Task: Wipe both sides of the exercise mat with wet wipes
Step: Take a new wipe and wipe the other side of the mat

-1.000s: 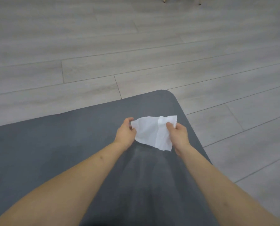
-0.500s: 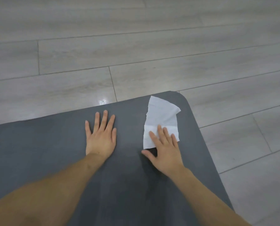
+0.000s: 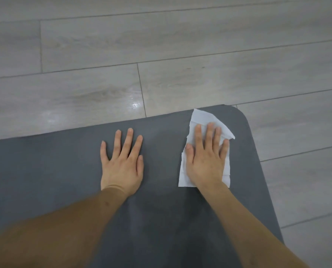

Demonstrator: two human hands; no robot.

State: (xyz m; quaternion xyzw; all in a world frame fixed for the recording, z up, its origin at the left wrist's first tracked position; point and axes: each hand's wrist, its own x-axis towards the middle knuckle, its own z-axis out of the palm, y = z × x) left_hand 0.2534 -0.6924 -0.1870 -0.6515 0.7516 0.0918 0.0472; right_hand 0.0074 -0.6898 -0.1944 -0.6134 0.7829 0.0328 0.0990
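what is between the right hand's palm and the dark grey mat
Only the white wet wipe: the right hand presses flat on it, near the dark grey exercise mat's far right corner. The left hand rests bare on the mat beside it, with nothing visible under it.

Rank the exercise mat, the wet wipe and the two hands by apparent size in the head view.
1. Exercise mat, far the largest.
2. Wet wipe, partly covered by the right hand.
3. Right hand and left hand: alike, unranked.

Grey wood-plank floor (image 3: 161, 45) with a small bright glare spot (image 3: 135, 105).
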